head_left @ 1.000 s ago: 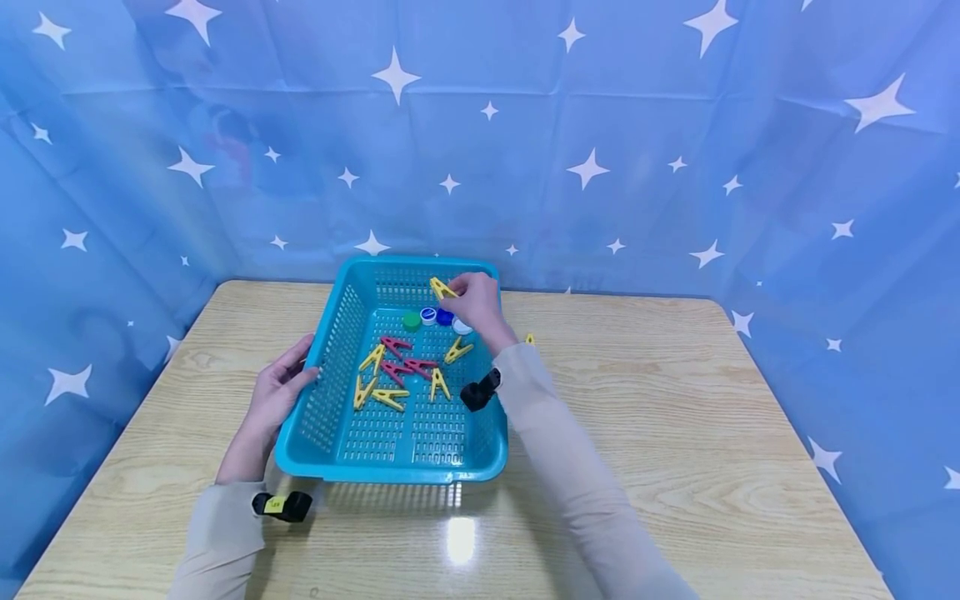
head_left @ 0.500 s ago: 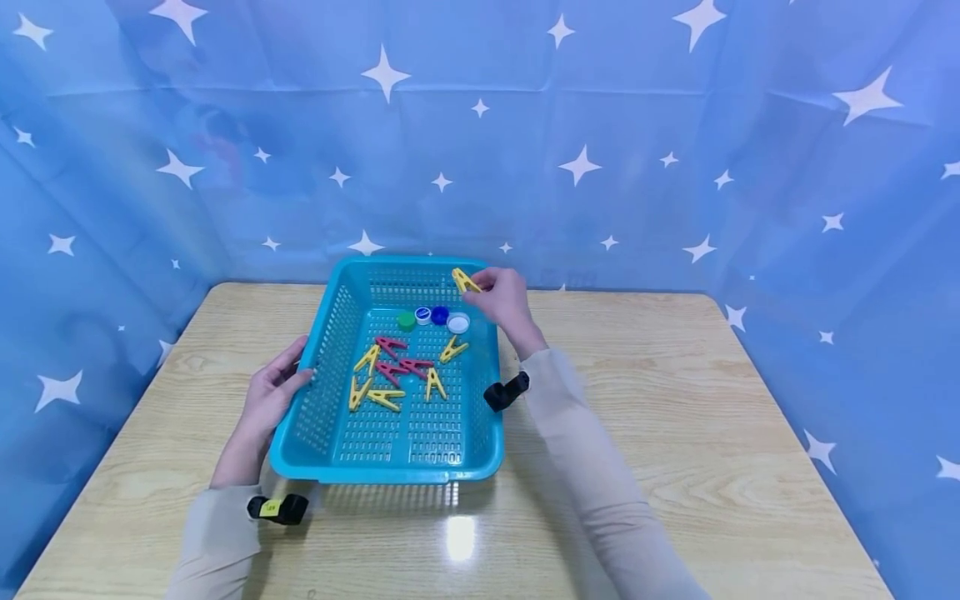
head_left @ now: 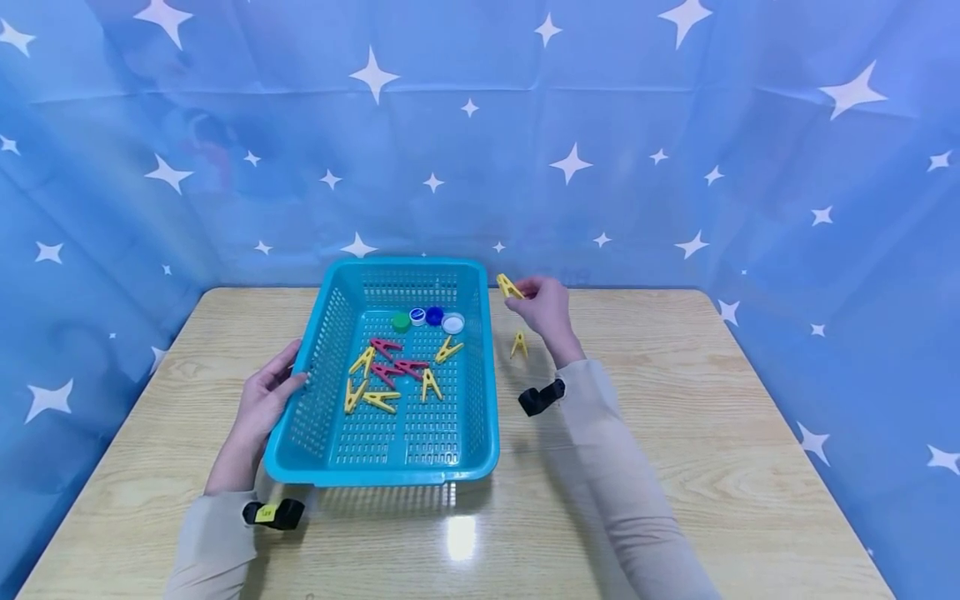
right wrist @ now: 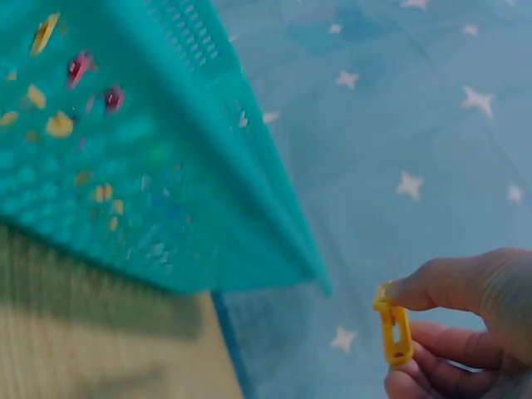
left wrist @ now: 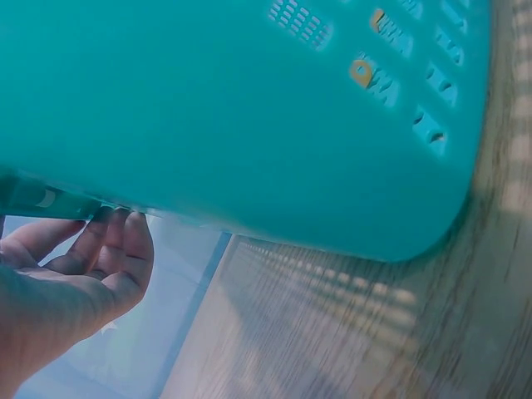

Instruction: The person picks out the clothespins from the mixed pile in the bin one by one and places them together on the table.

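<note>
My right hand [head_left: 546, 307] pinches a yellow clothespin [head_left: 510, 287] above the table, just right of the basket's far right corner. In the right wrist view that clothespin [right wrist: 394, 328] sits between thumb and fingers. My left hand [head_left: 262, 400] grips the left rim of the turquoise plastic basket [head_left: 491, 400]; the left wrist view shows its fingers curled at the rim. Inside the basket lie several yellow clothespins [head_left: 431, 385] and several red clothespins [head_left: 386, 345]. Towards the back are a green cap [head_left: 401, 322], a small white-and-blue cap [head_left: 417, 316], a dark blue cap [head_left: 434, 316] and a white cap [head_left: 453, 323].
Another yellow clothespin [head_left: 519, 343] is on the wooden table [head_left: 675, 433], right of the basket and near my right forearm. Behind the table hangs a blue curtain [head_left: 465, 142] with white stars.
My right hand has carried the yellow clothespin rightwards from over the basket to outside its right rim. The clothespin on the table has come into full view. My left hand keeps its grip.
</note>
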{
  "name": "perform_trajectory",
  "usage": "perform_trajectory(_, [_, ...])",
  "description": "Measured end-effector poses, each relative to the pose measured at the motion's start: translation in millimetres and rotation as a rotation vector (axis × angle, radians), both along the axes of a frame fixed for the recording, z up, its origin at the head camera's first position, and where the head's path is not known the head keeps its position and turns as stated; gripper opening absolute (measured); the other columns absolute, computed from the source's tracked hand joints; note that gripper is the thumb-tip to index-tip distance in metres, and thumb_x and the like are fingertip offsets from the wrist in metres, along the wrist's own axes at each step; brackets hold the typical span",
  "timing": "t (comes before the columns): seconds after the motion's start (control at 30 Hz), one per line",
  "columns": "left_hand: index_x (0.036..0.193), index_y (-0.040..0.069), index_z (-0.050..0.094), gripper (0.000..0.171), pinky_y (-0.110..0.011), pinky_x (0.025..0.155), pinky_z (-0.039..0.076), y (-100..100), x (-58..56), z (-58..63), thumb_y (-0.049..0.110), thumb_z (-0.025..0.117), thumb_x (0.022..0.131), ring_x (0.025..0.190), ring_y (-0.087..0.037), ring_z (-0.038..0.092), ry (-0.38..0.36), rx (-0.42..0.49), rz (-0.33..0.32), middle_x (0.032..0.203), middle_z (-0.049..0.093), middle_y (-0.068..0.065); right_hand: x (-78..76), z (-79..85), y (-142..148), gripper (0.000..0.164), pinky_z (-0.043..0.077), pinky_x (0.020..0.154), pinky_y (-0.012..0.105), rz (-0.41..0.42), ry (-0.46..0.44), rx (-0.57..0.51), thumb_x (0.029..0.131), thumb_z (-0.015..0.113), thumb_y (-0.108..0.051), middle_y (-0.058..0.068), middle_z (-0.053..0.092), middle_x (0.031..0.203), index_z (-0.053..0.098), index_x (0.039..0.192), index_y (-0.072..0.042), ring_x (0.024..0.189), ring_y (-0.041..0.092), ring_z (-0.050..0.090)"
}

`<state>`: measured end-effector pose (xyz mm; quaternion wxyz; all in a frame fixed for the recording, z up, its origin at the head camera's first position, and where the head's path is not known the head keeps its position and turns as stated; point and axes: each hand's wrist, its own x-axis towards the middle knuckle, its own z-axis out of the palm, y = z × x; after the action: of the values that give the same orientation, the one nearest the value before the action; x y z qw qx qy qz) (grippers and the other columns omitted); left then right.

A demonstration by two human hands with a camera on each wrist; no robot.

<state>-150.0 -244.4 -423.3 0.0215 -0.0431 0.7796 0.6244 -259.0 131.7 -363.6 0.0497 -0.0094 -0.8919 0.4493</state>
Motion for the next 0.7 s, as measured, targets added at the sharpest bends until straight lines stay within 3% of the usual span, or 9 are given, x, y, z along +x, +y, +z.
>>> perform_trajectory(0.17, [0.149, 0.014, 0.025, 0.054, -0.02, 0.086, 0.045, 0, 0.6, 0.1, 0.022, 0.046, 0.099, 0.127, -0.03, 0.037, -0.008, 0.007, 0.004, 0.149, 0.03, -0.018, 0.2, -15.1, 18, 0.027, 0.049, 0.074, 0.035, -0.061, -0.034, 0.018, 0.083, 0.068, -0.012, 0.017, 0.064, 0.098, 0.067, 0.106, 0.002, 0.087, 0.027, 0.058])
perform_trajectory(0.37, [0.149, 0.014, 0.024, 0.054, -0.014, 0.08, 0.045, -1, 0.7, -0.3, 0.019, 0.045, 0.1, 0.127, -0.03, 0.036, -0.005, 0.027, 0.0, 0.149, 0.03, -0.019, 2.2, -30.3, 33, 0.029, 0.048, 0.074, 0.034, -0.112, -0.058, 0.014, 0.082, 0.068, -0.01, 0.018, 0.063, 0.098, 0.066, 0.108, 0.004, 0.087, 0.027, 0.057])
perform_trajectory(0.7, [0.149, 0.016, 0.025, 0.053, -0.012, 0.081, 0.044, -1, 0.2, -0.4, 0.019, 0.044, 0.1, 0.126, -0.025, 0.037, -0.013, 0.017, 0.011, 0.149, 0.031, -0.016, 9.5, -52.8, 50, 0.03, 0.048, 0.073, 0.035, -0.135, -0.122, 0.029, 0.085, 0.066, -0.01, 0.02, 0.061, 0.1, 0.064, 0.111, 0.006, 0.089, 0.028, 0.057])
